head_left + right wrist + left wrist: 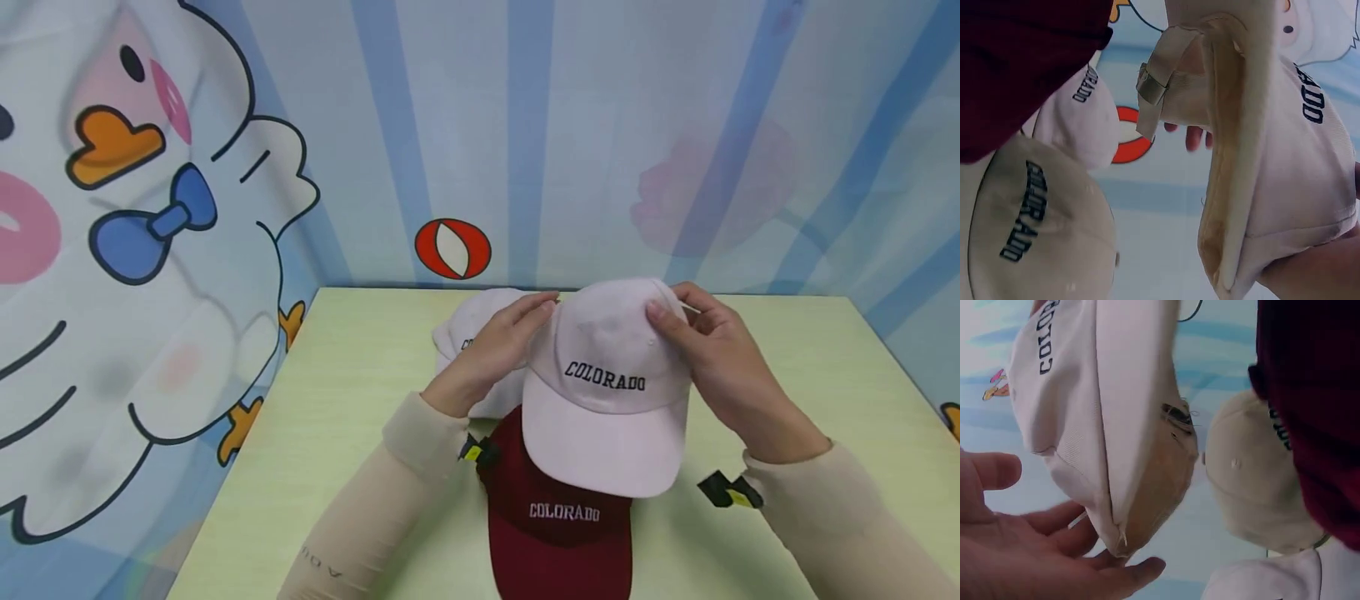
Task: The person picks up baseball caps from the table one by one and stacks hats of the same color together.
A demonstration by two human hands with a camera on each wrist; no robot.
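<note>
A pale white baseball cap [600, 342] with dark COLORADO lettering is held up off the table, brim tipped toward me. My right hand [723, 358] grips the right side of its crown, thumb on the outside. On the other side my left hand [502, 346] has its fingers extended along the cap. In the left wrist view, the left hand [1054, 550] shows parted fingers reaching behind the cap's edge. Seen from the right wrist, an adjustment strap with a metal buckle [1152, 84] hangs at the cap's back.
Below the held cap lies a burgundy COLORADO cap [558, 533] on the pale yellow table [780, 358]. Behind my left hand sits another white cap [483, 312]. A beige cap [1054, 212] shows in the wrist views. A cartoon-printed backdrop [585, 125] stands behind the table.
</note>
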